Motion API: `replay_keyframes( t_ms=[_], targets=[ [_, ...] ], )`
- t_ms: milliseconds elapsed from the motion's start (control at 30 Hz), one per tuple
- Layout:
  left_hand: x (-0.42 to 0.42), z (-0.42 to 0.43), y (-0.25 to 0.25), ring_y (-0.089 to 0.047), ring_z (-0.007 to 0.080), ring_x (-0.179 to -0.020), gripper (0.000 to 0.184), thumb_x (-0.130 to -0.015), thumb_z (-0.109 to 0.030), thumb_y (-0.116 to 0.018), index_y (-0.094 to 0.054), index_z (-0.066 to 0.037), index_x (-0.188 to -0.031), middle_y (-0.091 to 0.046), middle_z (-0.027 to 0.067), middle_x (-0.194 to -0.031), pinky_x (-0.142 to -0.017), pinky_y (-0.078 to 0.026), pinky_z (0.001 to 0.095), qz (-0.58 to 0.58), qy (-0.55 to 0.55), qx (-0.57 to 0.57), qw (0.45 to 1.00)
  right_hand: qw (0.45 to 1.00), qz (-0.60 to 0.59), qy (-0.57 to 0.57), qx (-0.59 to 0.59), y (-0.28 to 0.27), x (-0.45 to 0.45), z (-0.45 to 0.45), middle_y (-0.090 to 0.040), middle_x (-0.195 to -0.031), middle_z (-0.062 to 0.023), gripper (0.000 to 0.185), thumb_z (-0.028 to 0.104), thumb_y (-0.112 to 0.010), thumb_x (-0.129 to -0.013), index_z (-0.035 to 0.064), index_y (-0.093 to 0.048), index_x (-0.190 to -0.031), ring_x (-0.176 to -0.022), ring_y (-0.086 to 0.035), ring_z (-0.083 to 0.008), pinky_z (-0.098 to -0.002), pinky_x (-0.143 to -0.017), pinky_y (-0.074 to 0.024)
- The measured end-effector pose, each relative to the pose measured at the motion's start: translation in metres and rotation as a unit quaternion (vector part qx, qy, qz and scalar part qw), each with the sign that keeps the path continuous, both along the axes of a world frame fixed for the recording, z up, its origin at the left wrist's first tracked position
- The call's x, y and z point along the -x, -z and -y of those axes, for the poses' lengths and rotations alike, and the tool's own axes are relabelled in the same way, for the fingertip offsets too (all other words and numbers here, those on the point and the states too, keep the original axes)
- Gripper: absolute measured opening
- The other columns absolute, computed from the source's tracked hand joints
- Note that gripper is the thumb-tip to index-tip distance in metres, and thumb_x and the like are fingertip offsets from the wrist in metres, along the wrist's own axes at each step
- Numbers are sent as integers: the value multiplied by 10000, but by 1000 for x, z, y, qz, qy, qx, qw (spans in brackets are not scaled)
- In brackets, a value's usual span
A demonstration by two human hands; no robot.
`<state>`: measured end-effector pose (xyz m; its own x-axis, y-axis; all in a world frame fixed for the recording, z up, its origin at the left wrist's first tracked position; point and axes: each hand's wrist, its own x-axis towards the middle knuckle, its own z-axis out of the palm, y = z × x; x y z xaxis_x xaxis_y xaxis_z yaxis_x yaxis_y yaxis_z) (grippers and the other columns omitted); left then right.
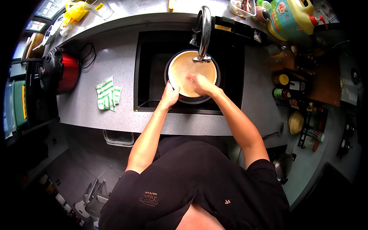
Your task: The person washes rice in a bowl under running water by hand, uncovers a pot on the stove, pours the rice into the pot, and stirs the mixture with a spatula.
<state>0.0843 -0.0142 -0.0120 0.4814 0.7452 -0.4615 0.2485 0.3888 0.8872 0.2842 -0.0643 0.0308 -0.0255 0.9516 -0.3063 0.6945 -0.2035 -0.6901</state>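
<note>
The bowl (186,68), pale yellow inside, sits within the black sink (151,69), its opening facing up. A dark round vessel (195,100) shows as a ring around and beneath it; how the two rest on each other cannot be told. The left hand (170,94) is at the bowl's near left edge, gripping the rim with the thumb on top; the remaining fingers are largely hidden. The right hand (204,85) reaches over the near right rim, its fingers bent inside the bowl and blurred; whether they are closed on anything cannot be told. The chrome tap (206,32) stands at the far side of the sink, its spout end above the far right part of the bowl. The sink is set in a grey speckled counter (122,73). Left of the sink, a green-and-white striped cloth (108,94) lies folded and rumpled on the counter. Further left stands a red and black cooker (65,73), with a black cord (92,53) looped beside it. At the far right, a large yellow jug (289,19) bears a red pump top. Well to the right, a jar with a yellow lid (283,79) stands near several bottles.
</note>
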Motion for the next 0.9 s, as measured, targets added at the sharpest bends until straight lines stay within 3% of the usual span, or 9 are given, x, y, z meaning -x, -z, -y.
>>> replay_keyframes(
  t_ms=[100, 300, 433, 567, 600, 700, 733, 833, 900],
  targets=[
    [1, 1, -7, -626, 220, -1167, 488, -989, -68, -523, -431, 24, -1460, -626, 135, -1308, -949, -550, 353, 0, -1, -18, 1000, 986, -154, 58, -23, -12, -1, -3, -690, -1233, -256, 469, -73, -515, -850, -6, -658, -1292, -1138, -665, -426, -449, -1022, -523],
    [5, -1, 2, -669, 212, -1062, 471, -989, -68, -518, -435, 23, -1443, -631, 137, -1273, -781, -611, 350, 3, -5, -14, 1000, 984, 55, 88, -148, -2, -18, -3, -656, -1256, -297, 363, -40, -513, -884, -53, -679, -1207, -1172, -647, -438, -464, -1033, -519],
    [2, 2, -6, -665, 229, -1073, 474, -981, -73, -525, -428, 32, -1433, -627, 156, -1270, -830, -602, 360, -7, -8, 5, 1000, 981, 176, 74, 27, 14, -5, 0, -643, -1224, -335, 334, -8, -577, -855, -69, -667, -1170, -1055, -677, -477, -508, -940, -554],
    [3, 4, 16, -628, 274, -1187, 495, -958, -92, -547, -430, 51, -1418, -619, 197, -1297, -993, -530, 386, -4, -6, -3, 1000, 994, 52, 77, 60, 6, 12, 0, -674, -1190, -318, 340, 20, -564, -857, -33, -669, -1176, -1038, -685, -468, -527, -900, -554],
    [2, 4, 16, -616, 277, -1217, 501, -954, -91, -550, -434, 54, -1419, -619, 202, -1311, -1039, -501, 385, -4, -4, -18, 1000, 998, 25, 64, 1, 13, 14, -1, -720, -1113, -265, 389, 31, -565, -862, -12, -667, -1235, -993, -723, -371, -461, -874, -571],
    [4, 5, 9, -583, 280, -1277, 509, -944, -92, -558, -446, 60, -1417, -614, 212, -1342, -1109, -428, 375, 1, -4, -40, 999, 982, -163, 90, -7, 22, 6, 0, -747, -1038, -188, 408, 38, -573, -872, 5, -678, -1265, -940, -723, -246, -374, -865, -566],
    [6, 6, 13, -585, 281, -1274, 508, -945, -93, -558, -445, 60, -1417, -615, 213, -1339, -1104, -434, 377, 0, -6, -35, 999, 985, -138, 102, 25, -4, 3, -7, -753, -982, -130, 392, 26, -557, -879, 9, -702, -1242, -906, -692, -169, -324, -851, -552],
    [7, 4, 19, -587, 283, -1272, 506, -950, -98, -560, -442, 57, -1417, -616, 213, -1335, -1097, -441, 380, -1, -12, -16, 1000, 990, -73, 86, -87, 2, -21, -15, -761, -1014, -122, 394, -54, -475, -882, 9, -726, -1180, -864, -701, -182, -329, -813, -560],
    [6, 4, 20, -585, 284, -1276, 503, -953, -102, -562, -443, 54, -1416, -614, 213, -1339, -1106, -430, 381, -1, -20, 3, 1000, 986, -109, 98, -74, -3, -37, -22, -756, -987, -108, 404, -96, -448, -887, 16, -725, -1159, -871, -698, -181, -337, -811, -565]
  ],
)
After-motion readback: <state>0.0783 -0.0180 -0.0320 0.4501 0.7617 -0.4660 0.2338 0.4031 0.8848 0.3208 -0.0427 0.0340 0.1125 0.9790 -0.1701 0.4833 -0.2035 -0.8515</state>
